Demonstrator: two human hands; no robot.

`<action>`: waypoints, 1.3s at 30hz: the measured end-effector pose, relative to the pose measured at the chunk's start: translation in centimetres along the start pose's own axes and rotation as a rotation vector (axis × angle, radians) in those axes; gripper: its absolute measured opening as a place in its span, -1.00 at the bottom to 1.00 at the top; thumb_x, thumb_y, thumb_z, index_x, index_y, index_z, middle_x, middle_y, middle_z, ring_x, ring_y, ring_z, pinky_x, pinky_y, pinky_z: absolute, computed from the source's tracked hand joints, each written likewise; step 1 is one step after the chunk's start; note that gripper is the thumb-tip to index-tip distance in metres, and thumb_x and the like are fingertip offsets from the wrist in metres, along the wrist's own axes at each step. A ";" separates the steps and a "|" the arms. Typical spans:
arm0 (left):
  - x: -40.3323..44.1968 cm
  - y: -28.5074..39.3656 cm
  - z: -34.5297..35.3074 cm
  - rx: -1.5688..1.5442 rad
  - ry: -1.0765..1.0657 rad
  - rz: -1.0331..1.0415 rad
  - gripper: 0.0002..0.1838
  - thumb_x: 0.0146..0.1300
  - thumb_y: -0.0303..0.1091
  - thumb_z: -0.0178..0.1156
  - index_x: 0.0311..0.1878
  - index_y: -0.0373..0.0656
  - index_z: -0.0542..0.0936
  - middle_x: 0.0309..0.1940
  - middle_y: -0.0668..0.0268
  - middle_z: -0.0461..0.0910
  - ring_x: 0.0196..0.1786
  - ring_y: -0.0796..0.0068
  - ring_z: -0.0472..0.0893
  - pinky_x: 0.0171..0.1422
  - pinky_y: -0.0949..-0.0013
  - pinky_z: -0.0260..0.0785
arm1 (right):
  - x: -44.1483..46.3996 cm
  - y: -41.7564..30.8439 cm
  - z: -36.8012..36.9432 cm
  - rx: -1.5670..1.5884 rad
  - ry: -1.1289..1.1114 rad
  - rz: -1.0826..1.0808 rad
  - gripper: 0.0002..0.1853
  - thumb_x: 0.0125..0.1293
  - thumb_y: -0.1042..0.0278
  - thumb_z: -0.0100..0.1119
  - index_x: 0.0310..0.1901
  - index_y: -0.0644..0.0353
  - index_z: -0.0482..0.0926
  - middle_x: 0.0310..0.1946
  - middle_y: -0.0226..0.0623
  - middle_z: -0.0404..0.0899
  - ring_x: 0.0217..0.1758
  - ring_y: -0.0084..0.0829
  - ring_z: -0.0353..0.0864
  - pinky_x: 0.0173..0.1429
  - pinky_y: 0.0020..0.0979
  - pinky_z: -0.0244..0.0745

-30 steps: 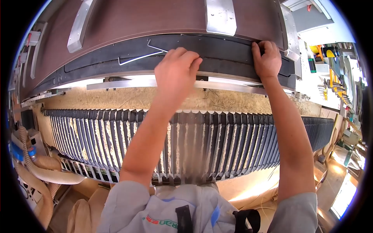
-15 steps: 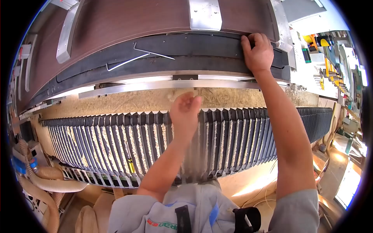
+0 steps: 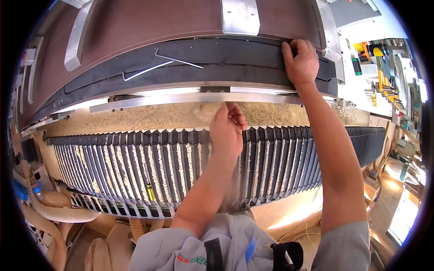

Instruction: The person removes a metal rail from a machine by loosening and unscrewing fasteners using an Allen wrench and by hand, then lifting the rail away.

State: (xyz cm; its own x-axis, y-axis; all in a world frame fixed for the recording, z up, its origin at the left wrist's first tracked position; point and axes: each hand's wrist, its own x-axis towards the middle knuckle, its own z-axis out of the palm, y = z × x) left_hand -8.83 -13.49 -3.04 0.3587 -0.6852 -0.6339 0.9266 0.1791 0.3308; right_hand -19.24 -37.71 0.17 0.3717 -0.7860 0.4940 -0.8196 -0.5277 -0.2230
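Note:
My left hand (image 3: pixel 228 131) is raised over the black accordion bellows (image 3: pixel 282 158), just below a long metal bar (image 3: pixel 181 100). Its fingers are curled in; whatever they may hold is too small or hidden to name. My right hand (image 3: pixel 302 63) rests at the right part of the black rail (image 3: pixel 253 56), fingers bent over its far side and thumb on top. Two L-shaped hex keys (image 3: pixel 149 71) lie crossed on that rail, left of my right hand. Pale shavings fill many bellows folds, and the folds beside my left forearm look blurred.
A yellow-and-black screwdriver (image 3: pixel 150 192) lies on the bellows. Beyond the rail is a brown panel (image 3: pixel 153 20) with metal brackets (image 3: pixel 240 17). Ribbed hoses (image 3: pixel 68 214) run at lower left. Yellow-handled tools (image 3: pixel 386 88) stand at the right.
My left hand has moved right and turned, its fingers now curled toward the right. My right hand stays on the rail. The hex keys lie as before.

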 end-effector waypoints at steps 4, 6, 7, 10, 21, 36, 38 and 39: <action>0.0 -0.3 0.4 0.060 0.043 0.036 -0.79 0.63 -0.23 0.04 -0.13 -0.14 0.50 -0.34 0.37 0.53 -0.39 0.48 0.50 -0.35 0.35 0.30 | 0.0 0.0 0.0 -0.003 -0.008 0.000 -0.76 0.33 0.08 0.34 -0.34 0.05 0.64 -0.26 -0.32 0.65 -0.10 -0.12 0.63 0.02 -0.13 0.51; -0.1 -0.1 0.9 0.040 0.061 0.021 -0.77 0.63 -0.22 0.02 -0.13 -0.16 0.49 -0.37 0.36 0.51 -0.42 0.51 0.51 -0.37 0.37 0.33 | 0.0 0.0 0.0 -0.003 -0.005 -0.004 -0.76 0.33 0.08 0.34 -0.34 0.05 0.64 -0.26 -0.32 0.65 -0.10 -0.12 0.63 0.01 -0.13 0.51; -0.2 0.0 1.0 0.029 0.070 0.014 -0.76 0.63 -0.21 0.01 -0.13 -0.17 0.49 -0.38 0.35 0.50 -0.43 0.53 0.51 -0.38 0.38 0.34 | 0.0 0.0 0.0 -0.009 -0.006 -0.004 -0.76 0.32 0.08 0.34 -0.34 0.05 0.64 -0.26 -0.32 0.65 -0.10 -0.12 0.63 0.01 -0.13 0.51; 0.0 -0.1 0.0 -0.060 -0.043 -0.081 -0.75 0.65 -0.16 -0.02 -0.15 -0.08 0.49 -0.33 0.40 0.52 -0.37 0.49 0.48 -0.32 0.36 0.28 | 0.0 -0.1 0.0 -0.017 -0.003 -0.008 -0.76 0.32 0.08 0.34 -0.34 0.05 0.64 -0.26 -0.32 0.65 -0.10 -0.13 0.63 0.01 -0.13 0.51; 0.0 0.1 0.6 -0.095 0.005 -0.121 -0.71 0.67 -0.15 -0.13 -0.16 -0.08 0.47 -0.33 0.38 0.50 -0.37 0.46 0.46 -0.31 0.36 0.26 | 0.0 0.1 0.1 -0.012 0.005 -0.011 -0.75 0.32 0.07 0.34 -0.34 0.06 0.63 -0.26 -0.31 0.65 -0.09 -0.12 0.63 0.03 -0.12 0.50; -0.7 0.8 2.0 -0.085 0.087 -0.139 -0.69 0.69 -0.14 -0.18 -0.16 -0.08 0.41 -0.34 0.35 0.47 -0.39 0.47 0.42 -0.34 0.36 0.25 | 0.0 0.0 0.0 -0.022 -0.018 0.006 -0.75 0.32 0.06 0.33 -0.33 0.05 0.64 -0.25 -0.31 0.65 -0.09 -0.12 0.63 0.03 -0.12 0.50; -0.7 0.9 2.1 -0.070 0.078 -0.114 -0.68 0.69 -0.12 -0.17 -0.16 -0.08 0.41 -0.35 0.35 0.47 -0.40 0.48 0.41 -0.34 0.36 0.24 | 0.1 0.1 0.2 -0.020 -0.008 0.000 -0.75 0.32 0.06 0.33 -0.33 0.05 0.65 -0.25 -0.31 0.65 -0.09 -0.12 0.63 0.03 -0.12 0.50; -0.4 0.6 1.7 -0.054 0.057 -0.102 -0.68 0.69 -0.11 -0.16 -0.17 -0.08 0.42 -0.35 0.35 0.47 -0.40 0.48 0.42 -0.35 0.36 0.24 | 0.0 0.2 0.1 -0.020 -0.005 -0.001 -0.75 0.32 0.06 0.33 -0.33 0.05 0.65 -0.25 -0.31 0.65 -0.09 -0.12 0.63 0.03 -0.12 0.50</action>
State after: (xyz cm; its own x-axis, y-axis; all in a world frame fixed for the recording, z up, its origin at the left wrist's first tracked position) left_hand -8.57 -14.33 -1.38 0.2668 -0.6604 -0.7019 0.9628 0.1494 0.2253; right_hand -19.32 -37.82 0.00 0.3748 -0.7872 0.4897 -0.8280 -0.5218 -0.2052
